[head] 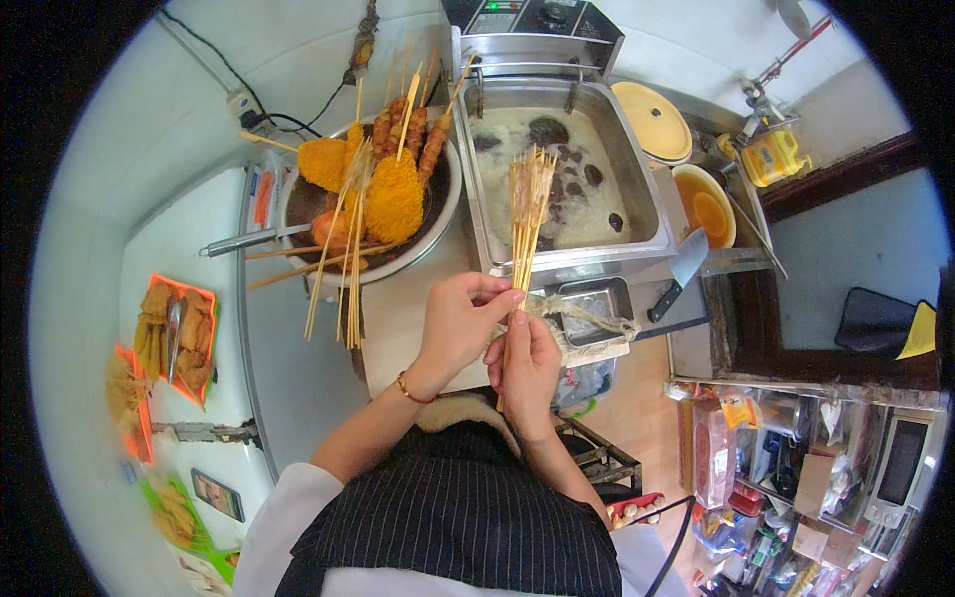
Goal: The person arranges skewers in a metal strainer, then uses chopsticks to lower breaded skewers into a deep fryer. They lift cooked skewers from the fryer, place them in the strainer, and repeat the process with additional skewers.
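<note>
Between both hands stands a bundle of thin food skewers (531, 194), its coated tips reaching over the front of an electric deep fryer (664, 240). My left hand (466, 321) pinches the sticks near their middle. Just below, my right hand (526, 366) is closed around their lower part. Pale foamy oil (496, 179) with several dark pieces fills the fryer. Left of it, a white-rimmed bowl (425, 257) holds orange breaded cutlets (394, 198) on sticks, meat skewers (433, 145) and more thin skewers (351, 269). A metal handle (254, 240) juts out of the bowl.
A cleaver (679, 272) lies right of the fryer, near a small steel tray (627, 289) and a pot of orange liquid (705, 205). At the left are an orange tray (213, 298) of fried food, a phone (218, 494) and a green tray (198, 541). Packed shelves stand lower right.
</note>
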### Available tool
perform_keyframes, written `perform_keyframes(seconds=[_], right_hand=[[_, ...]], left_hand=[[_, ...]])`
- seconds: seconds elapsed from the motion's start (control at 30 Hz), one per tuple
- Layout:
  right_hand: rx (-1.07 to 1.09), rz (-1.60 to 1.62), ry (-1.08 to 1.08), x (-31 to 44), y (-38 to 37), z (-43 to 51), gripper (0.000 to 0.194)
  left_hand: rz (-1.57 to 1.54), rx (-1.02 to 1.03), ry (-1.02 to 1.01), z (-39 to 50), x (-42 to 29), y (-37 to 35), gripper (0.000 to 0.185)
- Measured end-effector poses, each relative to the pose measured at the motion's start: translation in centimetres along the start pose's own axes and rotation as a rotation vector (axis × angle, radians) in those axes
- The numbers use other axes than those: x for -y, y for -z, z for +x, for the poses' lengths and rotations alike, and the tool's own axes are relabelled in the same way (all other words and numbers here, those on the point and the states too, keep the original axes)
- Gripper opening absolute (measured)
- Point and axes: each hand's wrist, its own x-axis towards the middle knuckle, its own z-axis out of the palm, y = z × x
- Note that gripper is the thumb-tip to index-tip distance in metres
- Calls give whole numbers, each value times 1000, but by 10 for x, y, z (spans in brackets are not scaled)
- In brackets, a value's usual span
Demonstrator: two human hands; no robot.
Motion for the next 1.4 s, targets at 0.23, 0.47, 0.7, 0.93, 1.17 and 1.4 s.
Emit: perform_keyframes(seconds=[0.23,0.47,0.7,0.93,1.17,1.4], right_hand=[[2,46,11,0,2,0,35],[94,121,-26,9,4,2,32],[85,-15,10,7,1,2,29],[30,2,42,2,-4,-1,29],[78,37,26,2,-2,0,35],[136,90,-69,8,3,1,39]], left_hand=[[-161,34,70,1,1,-1,18],[-217,-65,-3,6,-2,-3,20],[-82,-81,-15,12,-2,2,21],[-113,-111,38,9,-4,-7,21],[-174,-49,92,11,-2,-3,19],[-194,-27,115,11,-6,1,18]])
